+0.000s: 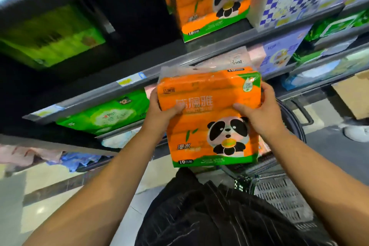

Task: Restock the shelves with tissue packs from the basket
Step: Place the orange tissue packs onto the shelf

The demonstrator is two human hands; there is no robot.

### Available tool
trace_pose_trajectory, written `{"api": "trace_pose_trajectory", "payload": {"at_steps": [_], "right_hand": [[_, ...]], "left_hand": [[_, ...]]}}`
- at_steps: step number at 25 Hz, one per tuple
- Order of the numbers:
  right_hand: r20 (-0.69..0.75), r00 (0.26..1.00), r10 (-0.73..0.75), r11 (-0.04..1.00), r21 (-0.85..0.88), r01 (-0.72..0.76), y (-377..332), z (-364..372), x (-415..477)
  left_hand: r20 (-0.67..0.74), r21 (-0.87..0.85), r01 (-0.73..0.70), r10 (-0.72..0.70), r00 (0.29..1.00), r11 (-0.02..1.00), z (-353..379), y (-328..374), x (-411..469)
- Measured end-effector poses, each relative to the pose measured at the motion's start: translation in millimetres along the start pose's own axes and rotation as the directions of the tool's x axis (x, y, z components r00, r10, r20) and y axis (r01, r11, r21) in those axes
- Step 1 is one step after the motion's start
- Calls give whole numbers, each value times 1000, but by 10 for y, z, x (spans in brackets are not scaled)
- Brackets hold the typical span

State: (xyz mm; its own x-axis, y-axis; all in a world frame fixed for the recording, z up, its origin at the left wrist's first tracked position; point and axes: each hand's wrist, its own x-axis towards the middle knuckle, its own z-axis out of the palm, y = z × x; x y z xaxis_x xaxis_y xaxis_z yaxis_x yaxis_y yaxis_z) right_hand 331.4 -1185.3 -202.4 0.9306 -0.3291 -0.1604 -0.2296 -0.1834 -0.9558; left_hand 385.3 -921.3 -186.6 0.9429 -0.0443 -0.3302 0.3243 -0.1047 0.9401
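The person's got the orange panda tissue pack (201, 136) held up in front of the shelf (127, 82), just off its front edge. It's not on any shelf yet, and it's clear of the mesh basket (279, 191) down at the lower right. The left grip (159, 110) wraps round the pack's left side with the thumb on the front, and the right grip (259, 112) clamps the right side the same way.

It looks light and squashy: a blocky bundle of soft packs in glossy film, with a clear crinkly flap along the top. That film is probably slippery, so squeezing both sides seems smarter than pinching the flap, which could tear.

A matching pack (209, 2) stands upright on that shelf near the front edge, with a dark gap to its left — likely the spot.
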Motion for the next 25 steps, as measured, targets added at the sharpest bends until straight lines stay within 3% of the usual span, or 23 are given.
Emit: {"api": "trace_pose_trajectory", "payload": {"at_steps": [6, 11, 14, 19, 22, 25], "right_hand": [[121, 979, -164, 986, -11, 166, -576, 371, 162], [346, 922, -175, 982, -12, 191, -987, 619, 295], [500, 856, -131, 981, -59, 184, -1057, 742, 313], [388, 914, -114, 984, -82, 158, -1131, 998, 412], [278, 958, -78, 993, -59, 98, -1172, 1101, 500], [375, 924, -68, 993, -62, 98, -1258, 1146, 610]], "left_hand": [[-134, -20, -53, 50, 990, 998, -429, 295, -44], [-280, -229, 9, -75, 957, 973, -862, 516, 0], [-306, -246, 8, -86, 948, 969, -996, 629, 65], [-339, -236, -56, -28, 940, 970, -1168, 693, 190], [-247, -143, -55, 18, 969, 988, -1254, 632, 254], [-198, 37, -16, 23, 980, 999, -1349, 624, 284]]}}
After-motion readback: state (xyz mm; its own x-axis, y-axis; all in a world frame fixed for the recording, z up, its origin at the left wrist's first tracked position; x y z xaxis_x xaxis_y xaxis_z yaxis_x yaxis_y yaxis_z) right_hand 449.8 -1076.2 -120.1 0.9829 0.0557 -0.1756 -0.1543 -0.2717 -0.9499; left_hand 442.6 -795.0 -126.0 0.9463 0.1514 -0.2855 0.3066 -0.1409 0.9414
